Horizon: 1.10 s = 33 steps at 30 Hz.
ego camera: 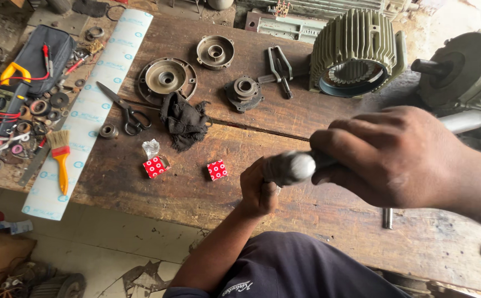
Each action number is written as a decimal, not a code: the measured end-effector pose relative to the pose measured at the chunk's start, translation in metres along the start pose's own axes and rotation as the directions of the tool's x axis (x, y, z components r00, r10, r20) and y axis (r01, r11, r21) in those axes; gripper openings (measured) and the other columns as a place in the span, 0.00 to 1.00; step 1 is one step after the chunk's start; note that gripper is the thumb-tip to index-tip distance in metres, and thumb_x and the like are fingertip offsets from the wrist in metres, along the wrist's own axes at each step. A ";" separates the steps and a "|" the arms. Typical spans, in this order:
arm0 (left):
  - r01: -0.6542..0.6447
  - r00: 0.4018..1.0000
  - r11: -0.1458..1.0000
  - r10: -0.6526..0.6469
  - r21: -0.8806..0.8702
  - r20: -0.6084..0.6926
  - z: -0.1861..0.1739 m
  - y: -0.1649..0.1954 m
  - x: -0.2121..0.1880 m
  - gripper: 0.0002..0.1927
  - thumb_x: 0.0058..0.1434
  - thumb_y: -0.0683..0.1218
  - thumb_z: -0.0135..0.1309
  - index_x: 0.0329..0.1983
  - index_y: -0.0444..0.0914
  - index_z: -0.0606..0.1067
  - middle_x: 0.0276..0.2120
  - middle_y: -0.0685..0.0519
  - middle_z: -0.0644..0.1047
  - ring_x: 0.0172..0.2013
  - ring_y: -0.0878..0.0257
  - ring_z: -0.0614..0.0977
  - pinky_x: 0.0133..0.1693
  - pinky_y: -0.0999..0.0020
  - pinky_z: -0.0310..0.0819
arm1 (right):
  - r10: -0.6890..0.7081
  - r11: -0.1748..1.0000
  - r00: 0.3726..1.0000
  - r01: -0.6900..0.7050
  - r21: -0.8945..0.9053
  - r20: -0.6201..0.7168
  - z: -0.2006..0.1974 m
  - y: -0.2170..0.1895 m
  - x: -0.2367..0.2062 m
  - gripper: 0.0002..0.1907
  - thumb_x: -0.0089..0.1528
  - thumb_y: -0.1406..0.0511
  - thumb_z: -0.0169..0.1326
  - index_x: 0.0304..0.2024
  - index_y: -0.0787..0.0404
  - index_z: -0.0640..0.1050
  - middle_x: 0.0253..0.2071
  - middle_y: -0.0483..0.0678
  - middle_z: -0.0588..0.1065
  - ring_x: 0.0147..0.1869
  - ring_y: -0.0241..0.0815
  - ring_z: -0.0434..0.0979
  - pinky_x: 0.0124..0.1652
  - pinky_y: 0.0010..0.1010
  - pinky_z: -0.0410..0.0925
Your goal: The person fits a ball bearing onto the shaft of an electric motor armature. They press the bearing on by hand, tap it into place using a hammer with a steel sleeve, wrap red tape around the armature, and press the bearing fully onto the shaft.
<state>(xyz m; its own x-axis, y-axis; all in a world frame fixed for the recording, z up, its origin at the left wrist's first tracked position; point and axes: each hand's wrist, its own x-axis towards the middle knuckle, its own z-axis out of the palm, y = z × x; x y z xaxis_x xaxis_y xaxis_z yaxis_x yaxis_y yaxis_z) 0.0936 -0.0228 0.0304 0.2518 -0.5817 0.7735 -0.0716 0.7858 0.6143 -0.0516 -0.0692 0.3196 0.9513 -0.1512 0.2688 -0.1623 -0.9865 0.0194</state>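
A blurred metal shaft point(293, 166) hangs above the table's near edge. The right hand point(395, 157) wraps its grip tight around it; the left hand point(258, 190), fisted, closes on something beneath that I cannot make out. The wooden table point(158, 190) is worn; two red boxes point(217, 170) lie just left, bare planks beyond them.

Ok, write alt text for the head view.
Two bare hands, left hand and right hand, grasp a grey metal shaft over a worn wooden workbench strewn with motor end covers, scissors, a black rag and a finned motor housing.
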 end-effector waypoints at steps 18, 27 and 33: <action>0.116 0.987 0.993 -0.116 0.005 0.111 -0.003 0.016 0.005 0.27 0.77 0.59 0.42 0.44 0.29 0.75 0.28 0.50 0.74 0.26 0.64 0.78 0.29 0.70 0.71 | 0.525 0.832 0.201 -0.325 -0.449 0.827 0.035 0.017 -0.029 0.14 0.74 0.52 0.36 0.53 0.50 0.66 0.46 0.43 0.76 0.40 0.34 0.83 0.31 0.22 0.73; 0.147 0.987 0.968 -0.132 -0.205 0.088 0.001 0.006 -0.005 0.20 0.78 0.57 0.46 0.37 0.37 0.68 0.26 0.54 0.71 0.25 0.65 0.75 0.27 0.71 0.70 | 0.259 0.960 0.965 -0.262 0.102 0.036 -0.004 0.002 -0.005 0.18 0.68 0.50 0.54 0.44 0.56 0.73 0.33 0.45 0.77 0.32 0.34 0.78 0.27 0.29 0.67; 0.153 0.983 0.988 -0.149 -0.032 0.106 0.006 0.011 0.000 0.29 0.76 0.62 0.40 0.39 0.32 0.73 0.26 0.54 0.70 0.24 0.69 0.75 0.27 0.72 0.69 | 0.247 0.967 0.959 -0.253 0.032 0.140 0.037 0.023 -0.055 0.17 0.64 0.52 0.57 0.41 0.58 0.75 0.26 0.46 0.75 0.26 0.38 0.75 0.22 0.30 0.67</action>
<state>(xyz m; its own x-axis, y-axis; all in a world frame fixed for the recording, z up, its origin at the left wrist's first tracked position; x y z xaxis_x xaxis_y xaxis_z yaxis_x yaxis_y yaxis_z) 0.0870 -0.0153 0.0385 0.1556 -0.7115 0.6853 -0.0009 0.6936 0.7203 -0.0975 -0.0863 0.2696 0.9089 -0.3970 0.1274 -0.3896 -0.9175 -0.0797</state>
